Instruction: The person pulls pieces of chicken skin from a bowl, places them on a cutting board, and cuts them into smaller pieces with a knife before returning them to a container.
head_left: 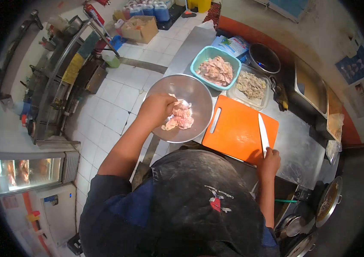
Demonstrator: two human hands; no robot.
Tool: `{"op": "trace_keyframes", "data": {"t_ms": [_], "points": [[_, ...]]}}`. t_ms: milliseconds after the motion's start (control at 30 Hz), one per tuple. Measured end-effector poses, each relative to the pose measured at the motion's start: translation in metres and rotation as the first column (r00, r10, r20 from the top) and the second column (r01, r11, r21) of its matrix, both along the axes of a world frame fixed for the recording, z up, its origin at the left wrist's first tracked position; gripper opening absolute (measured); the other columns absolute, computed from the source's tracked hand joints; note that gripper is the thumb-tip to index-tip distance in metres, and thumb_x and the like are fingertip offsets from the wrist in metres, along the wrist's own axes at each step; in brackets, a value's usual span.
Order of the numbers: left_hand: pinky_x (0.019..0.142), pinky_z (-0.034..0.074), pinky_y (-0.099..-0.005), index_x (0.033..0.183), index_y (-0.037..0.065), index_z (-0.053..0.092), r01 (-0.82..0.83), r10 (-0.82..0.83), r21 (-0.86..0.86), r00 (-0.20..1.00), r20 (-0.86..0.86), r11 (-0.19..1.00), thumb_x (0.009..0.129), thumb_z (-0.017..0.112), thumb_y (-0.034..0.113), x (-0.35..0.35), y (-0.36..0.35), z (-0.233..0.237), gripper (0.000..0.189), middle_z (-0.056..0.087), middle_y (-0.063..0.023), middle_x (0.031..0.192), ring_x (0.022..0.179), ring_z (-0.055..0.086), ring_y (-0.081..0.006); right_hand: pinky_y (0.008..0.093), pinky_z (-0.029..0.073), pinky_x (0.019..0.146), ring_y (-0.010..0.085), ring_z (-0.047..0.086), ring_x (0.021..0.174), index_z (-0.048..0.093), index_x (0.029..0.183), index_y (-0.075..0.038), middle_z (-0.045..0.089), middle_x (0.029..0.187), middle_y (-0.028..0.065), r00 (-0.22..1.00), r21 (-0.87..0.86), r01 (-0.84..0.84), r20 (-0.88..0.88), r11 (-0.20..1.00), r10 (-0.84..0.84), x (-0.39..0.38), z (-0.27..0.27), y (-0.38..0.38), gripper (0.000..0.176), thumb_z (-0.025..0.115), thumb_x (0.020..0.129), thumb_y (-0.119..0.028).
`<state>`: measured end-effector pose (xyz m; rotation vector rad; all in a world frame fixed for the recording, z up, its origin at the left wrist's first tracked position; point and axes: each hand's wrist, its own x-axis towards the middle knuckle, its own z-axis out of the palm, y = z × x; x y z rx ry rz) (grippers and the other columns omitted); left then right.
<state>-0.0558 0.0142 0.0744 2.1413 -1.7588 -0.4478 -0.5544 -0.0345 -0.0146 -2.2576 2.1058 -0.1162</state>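
A knife (262,132) is held by its handle in the right hand (269,162), the grip closed fully around it. The blade is laid flat along the right edge of an orange cutting board (233,132). Its long axis runs away from the person, and the tip is pointed toward the far side of the worktop (297,154), tilted slightly left.

The left hand (158,109) is sunk into a steel bowl (190,83), just left of the board, with the fingers curled onto raw meat pieces (181,118). Whether that grip is closed on any piece cannot be told.

Beyond the bowl, a teal basin (199,60) of meat and a clear tub (264,102) of paler pieces are set side by side.
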Motion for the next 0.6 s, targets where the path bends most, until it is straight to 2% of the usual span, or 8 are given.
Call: {"op": "trace_keyframes", "data": {"t_ms": [33, 100, 233, 300, 433, 500, 533, 600], "points": [[0.092, 0.059, -0.0485, 0.115, 0.013, 0.084, 0.005, -0.005, 0.000, 1.000, -0.010, 1.000, 0.096, 0.076, 0.014, 0.002, 0.003, 0.008, 0.021, 0.078, -0.0149, 0.115, 0.108, 0.074, -0.0381, 0.0543, 0.054, 0.102, 0.0434, 0.065, 0.120, 0.072, 0.128, -0.006, 0.070, 0.126, 0.0197, 0.995, 0.021, -0.073, 0.070, 0.997, 0.071, 0.025, 0.020, -0.002, 0.041, 0.084, 0.090, -0.015], [0.092, 0.058, -0.0427, 0.116, 0.008, 0.082, 0.013, -0.049, -0.246, 0.989, -0.142, 0.969, 0.097, 0.075, 0.007, 0.006, 0.010, 0.016, 0.021, 0.074, -0.0141, 0.110, 0.102, 0.073, -0.0364, 0.0550, 0.055, 0.097, 0.0444, 0.068, 0.111, 0.074, 0.121, -0.007, 0.072, 0.121, 0.0207, 0.907, -0.150, -0.308, 0.252, 0.939, 0.338, 0.077, 0.042, -0.008, 0.043, 0.090, 0.082, -0.015], [0.092, 0.057, -0.0391, 0.115, 0.003, 0.080, 0.109, -0.156, -0.301, 0.978, -0.137, 0.947, 0.098, 0.075, 0.005, 0.025, 0.007, 0.007, 0.018, 0.072, -0.0122, 0.116, 0.106, 0.072, -0.0303, 0.0534, 0.053, 0.097, 0.0425, 0.067, 0.113, 0.072, 0.123, -0.006, 0.073, 0.118, 0.0191, 0.635, -0.228, -0.561, 0.498, 0.796, 0.591, 0.201, 0.082, -0.019, 0.047, 0.092, 0.081, -0.015], [0.092, 0.057, -0.0409, 0.112, 0.002, 0.079, 0.049, -0.204, -0.293, 0.825, -0.527, 0.955, 0.100, 0.075, 0.011, 0.029, 0.004, -0.004, 0.015, 0.075, -0.0125, 0.113, 0.101, 0.073, -0.0289, 0.0531, 0.053, 0.095, 0.0433, 0.068, 0.109, 0.072, 0.122, -0.004, 0.074, 0.116, 0.0190, 0.531, -0.229, -0.610, 0.593, 0.759, 0.606, 0.253, 0.100, -0.019, 0.046, 0.092, 0.083, -0.017], [0.088, 0.057, -0.0359, 0.115, 0.000, 0.075, 0.078, -0.244, -0.267, 0.694, -0.677, 0.960, 0.103, 0.073, 0.008, 0.032, 0.006, -0.013, 0.015, 0.075, -0.0107, 0.108, 0.100, 0.073, -0.0200, 0.0492, 0.055, 0.095, 0.0417, 0.069, 0.107, 0.073, 0.120, -0.004, 0.075, 0.111, 0.0191, 0.427, -0.285, -0.615, 0.664, 0.736, 0.614, 0.312, 0.100, -0.021, 0.042, 0.092, 0.086, -0.018], [0.083, 0.057, -0.0324, 0.119, 0.000, 0.073, -0.006, -0.106, -0.113, 0.308, -0.945, 0.994, 0.105, 0.071, 0.006, 0.032, 0.009, -0.025, 0.016, 0.074, -0.0082, 0.106, 0.098, 0.072, -0.0141, 0.0405, 0.057, 0.089, 0.0316, 0.073, 0.101, 0.074, 0.120, -0.002, 0.077, 0.106, 0.0167, 0.443, -0.001, -0.648, 0.813, 0.762, 0.377, 0.322, 0.083, -0.023, 0.033, 0.087, 0.093, -0.015], [0.083, 0.057, -0.0324, 0.119, 0.000, 0.073, -0.010, -0.106, -0.114, 0.300, -0.948, 0.993, 0.105, 0.071, 0.006, 0.036, 0.010, -0.027, 0.016, 0.074, -0.0082, 0.106, 0.098, 0.072, -0.0141, 0.0405, 0.057, 0.089, 0.0316, 0.073, 0.101, 0.074, 0.120, -0.002, 0.077, 0.106, 0.0167, 0.449, 0.004, -0.650, 0.809, 0.760, 0.380, 0.323, 0.077, -0.022, 0.033, 0.087, 0.093, -0.015], [0.079, 0.056, -0.0300, 0.123, 0.001, 0.071, 0.025, -0.067, -0.063, 0.454, -0.888, 0.998, 0.105, 0.068, 0.003, 0.043, 0.013, -0.029, 0.019, 0.073, -0.0076, 0.106, 0.095, 0.072, -0.0113, 0.0335, 0.057, 0.082, 0.0197, 0.073, 0.093, 0.075, 0.117, -0.001, 0.078, 0.102, 0.0125, 0.372, 0.183, -0.635, 0.924, 0.750, 0.089, 0.320, 0.068, -0.020, 0.020, 0.079, 0.100, -0.011]]}}
